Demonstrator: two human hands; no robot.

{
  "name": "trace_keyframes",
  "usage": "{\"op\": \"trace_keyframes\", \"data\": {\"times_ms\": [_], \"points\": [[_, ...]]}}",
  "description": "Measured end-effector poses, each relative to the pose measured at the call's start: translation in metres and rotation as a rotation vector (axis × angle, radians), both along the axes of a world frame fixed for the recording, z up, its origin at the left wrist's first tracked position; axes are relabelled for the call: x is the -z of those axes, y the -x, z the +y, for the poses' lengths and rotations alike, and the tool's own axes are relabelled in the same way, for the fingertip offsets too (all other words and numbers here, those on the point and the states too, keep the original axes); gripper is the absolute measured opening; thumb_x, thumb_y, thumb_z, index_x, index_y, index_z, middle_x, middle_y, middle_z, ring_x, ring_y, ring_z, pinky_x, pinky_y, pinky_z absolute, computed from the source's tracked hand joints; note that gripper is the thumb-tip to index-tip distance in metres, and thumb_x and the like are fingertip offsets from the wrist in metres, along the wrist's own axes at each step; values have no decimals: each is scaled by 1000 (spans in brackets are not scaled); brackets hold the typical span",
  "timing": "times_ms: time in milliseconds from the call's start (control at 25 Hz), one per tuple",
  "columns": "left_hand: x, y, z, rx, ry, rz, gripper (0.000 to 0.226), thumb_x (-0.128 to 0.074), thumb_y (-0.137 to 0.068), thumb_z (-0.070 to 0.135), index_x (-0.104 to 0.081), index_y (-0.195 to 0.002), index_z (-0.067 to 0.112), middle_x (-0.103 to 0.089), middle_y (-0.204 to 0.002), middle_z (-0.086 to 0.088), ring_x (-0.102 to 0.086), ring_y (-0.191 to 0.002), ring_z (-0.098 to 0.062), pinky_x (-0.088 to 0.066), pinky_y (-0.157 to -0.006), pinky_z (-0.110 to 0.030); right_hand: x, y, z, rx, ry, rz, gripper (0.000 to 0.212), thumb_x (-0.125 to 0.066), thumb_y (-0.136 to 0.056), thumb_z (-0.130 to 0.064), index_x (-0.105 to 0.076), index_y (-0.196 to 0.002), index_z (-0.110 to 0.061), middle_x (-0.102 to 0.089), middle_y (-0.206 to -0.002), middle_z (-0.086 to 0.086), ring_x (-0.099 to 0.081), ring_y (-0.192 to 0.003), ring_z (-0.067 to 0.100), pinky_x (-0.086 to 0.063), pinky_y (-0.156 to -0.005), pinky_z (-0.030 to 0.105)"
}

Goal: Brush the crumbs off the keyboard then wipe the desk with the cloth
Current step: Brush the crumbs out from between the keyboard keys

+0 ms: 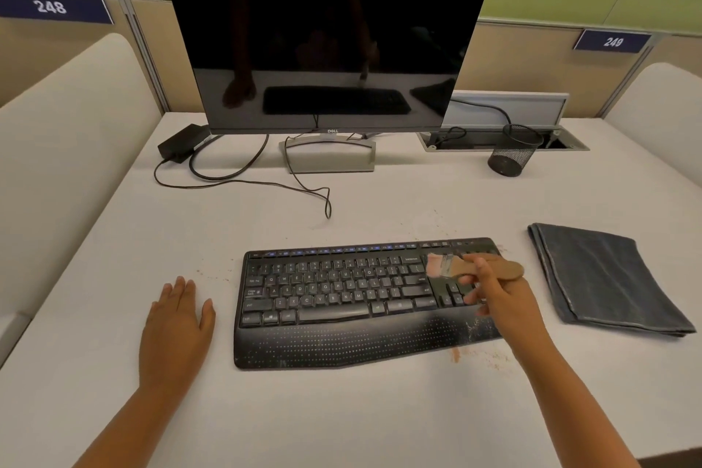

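A black keyboard [334, 300] with a wrist rest lies in the middle of the white desk [342, 414]. My right hand [497, 289] grips a wooden-handled brush [456, 266] over the keyboard's right end, its pale bristles pointing left above the keys. Brown crumbs [482, 353] lie on the wrist rest's right corner and on the desk just below it; a few more are scattered left of the keyboard and behind it. My left hand [178, 319] rests flat on the desk left of the keyboard. A folded dark grey cloth [607, 277] lies to the right.
A dark Dell monitor [323, 42] stands behind the keyboard on a silver base. A power brick [180, 142] and loose cables [243, 179] lie at the back left. A black mesh cup [513, 152] stands by a cable hatch [501, 142] at the back right. White partitions flank the desk.
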State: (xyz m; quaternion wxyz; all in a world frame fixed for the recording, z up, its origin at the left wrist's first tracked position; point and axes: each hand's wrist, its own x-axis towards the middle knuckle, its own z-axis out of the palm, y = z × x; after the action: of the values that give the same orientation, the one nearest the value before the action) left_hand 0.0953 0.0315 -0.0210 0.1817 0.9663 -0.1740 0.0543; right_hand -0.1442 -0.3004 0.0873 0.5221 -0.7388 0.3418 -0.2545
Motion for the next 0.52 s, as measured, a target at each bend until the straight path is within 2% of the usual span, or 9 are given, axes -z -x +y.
{"op": "trace_keyframes", "data": {"times_ms": [80,160,280,320,440,520], "points": [[1,0,1,4,-3,11,50,-46,-93,22,-40,-134,-5,-36,-144,-20,-29,-136,-33,-18,-112,-43,3,2,11,-38,-39,16,23,-46,-93,-34,-62,-107,-24,-69,-84,4,-65,-70,20,-53,-54,26],[1,0,1,5,-15,9,51,-47,-92,23,-41,-134,-5,-36,-144,-20,-29,-136,-34,-19,-112,-44,4,1,21,-94,-59,29,31,-44,-88,-45,-58,-112,-32,-69,-90,2,-66,-80,22,-56,-64,33],[4,0,1,3,-33,18,52,-46,-92,25,-41,-134,-5,-35,-144,-20,-28,-136,-33,-20,-112,-44,9,-10,32,-172,-56,10,46,-43,-78,-73,-55,-113,-46,-69,-99,-7,-67,-84,13,-57,-69,30],[3,0,2,1,-37,22,52,-46,-92,25,-40,-134,-4,-35,-145,-19,-28,-136,-32,-19,-112,-44,11,-16,37,-195,-51,3,47,-43,-78,-74,-55,-115,-48,-69,-101,-10,-67,-85,12,-57,-70,30],[2,0,2,-1,-38,29,52,-43,-94,28,-40,-135,-3,-34,-145,-18,-27,-137,-32,-19,-113,-44,17,-40,58,-294,-44,21,29,-39,-91,-53,-53,-116,-46,-67,-106,-12,-66,-86,11,-55,-71,26],[1,1,2,1,-42,23,53,-40,-95,31,-39,-136,-2,-33,-146,-17,-26,-137,-31,-18,-113,-42,16,-59,78,-400,-34,59,31,-35,-89,-51,-53,-114,-47,-62,-113,-20,-63,-91,5,-52,-73,19]]}}
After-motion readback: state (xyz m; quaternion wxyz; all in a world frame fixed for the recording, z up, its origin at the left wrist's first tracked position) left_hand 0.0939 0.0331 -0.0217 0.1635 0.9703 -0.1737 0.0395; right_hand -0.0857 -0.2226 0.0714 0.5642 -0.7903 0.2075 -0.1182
